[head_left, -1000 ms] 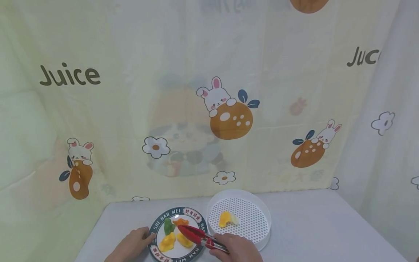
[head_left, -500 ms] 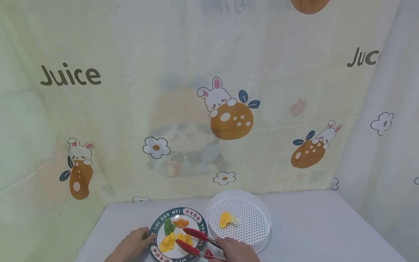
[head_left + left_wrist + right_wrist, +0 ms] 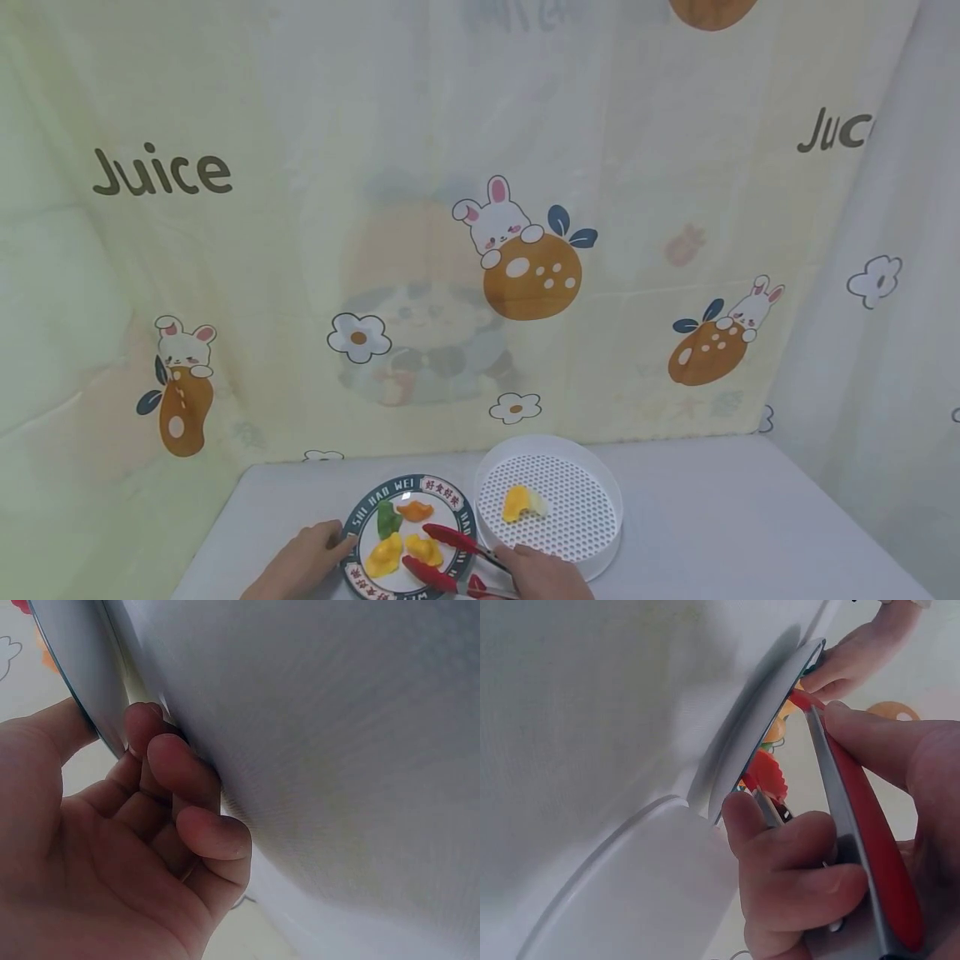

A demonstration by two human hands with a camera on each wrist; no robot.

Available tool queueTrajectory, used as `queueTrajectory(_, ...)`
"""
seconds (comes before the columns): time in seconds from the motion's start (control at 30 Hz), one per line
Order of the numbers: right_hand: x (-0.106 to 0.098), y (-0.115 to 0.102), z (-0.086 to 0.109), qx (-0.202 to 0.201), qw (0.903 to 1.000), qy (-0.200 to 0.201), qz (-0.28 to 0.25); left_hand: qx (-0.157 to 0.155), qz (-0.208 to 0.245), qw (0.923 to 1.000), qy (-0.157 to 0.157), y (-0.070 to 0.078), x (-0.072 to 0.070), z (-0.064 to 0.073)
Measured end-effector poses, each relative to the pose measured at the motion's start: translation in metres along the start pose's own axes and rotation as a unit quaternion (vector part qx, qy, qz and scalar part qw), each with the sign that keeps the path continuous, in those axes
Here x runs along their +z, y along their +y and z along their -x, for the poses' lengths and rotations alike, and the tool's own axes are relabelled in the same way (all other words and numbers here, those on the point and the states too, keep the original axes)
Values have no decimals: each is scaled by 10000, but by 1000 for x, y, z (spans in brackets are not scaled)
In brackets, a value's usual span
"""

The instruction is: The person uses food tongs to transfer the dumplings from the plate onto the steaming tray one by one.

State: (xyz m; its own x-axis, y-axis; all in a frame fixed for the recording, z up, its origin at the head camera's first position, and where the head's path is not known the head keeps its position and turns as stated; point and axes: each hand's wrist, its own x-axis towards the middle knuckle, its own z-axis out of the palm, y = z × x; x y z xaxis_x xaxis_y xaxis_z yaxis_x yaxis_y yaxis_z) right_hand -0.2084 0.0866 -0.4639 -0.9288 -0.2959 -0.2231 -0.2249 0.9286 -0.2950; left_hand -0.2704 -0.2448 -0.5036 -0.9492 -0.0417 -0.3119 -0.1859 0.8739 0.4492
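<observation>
In the head view my left hand (image 3: 306,557) holds the left rim of a round plate (image 3: 352,521) with a dark patterned border; the left wrist view shows the rim between thumb and curled fingers. Dumpling-shaped pieces lie on the plate: a green one (image 3: 388,521), an orange one (image 3: 415,511), a yellow one (image 3: 384,556) at lower left and another yellow one (image 3: 424,548) at right. My right hand (image 3: 542,575) grips red-tipped metal tongs (image 3: 874,844). Their arms are spread, with one red tip above and one below the right yellow piece.
A white perforated steamer tray (image 3: 581,517) stands right beside the plate, with a yellow-and-white piece (image 3: 519,504) in it. Both are on a white-covered table (image 3: 697,508). A printed curtain (image 3: 420,208) hangs behind and at the sides.
The tongs were closed over the plate near the orange piece. They have since spread apart and moved down to either side of the right yellow piece. The left hand and plate stay put.
</observation>
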Motion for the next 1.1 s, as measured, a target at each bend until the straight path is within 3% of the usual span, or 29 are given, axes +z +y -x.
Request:
queueTrajectory(0.23,2,-4,-1,158,9981,23,-592,-13,28,10000,-4,-1,0,0)
queueTrajectory(0.83,2,-2,1,-29,9978,-63,-659,-51,53,9999,-79,-2,2,-2)
queueTrajectory(1.1,-1,-2,4,91,9960,30,-885,-72,-61,9999,-77,-1,-1,-2)
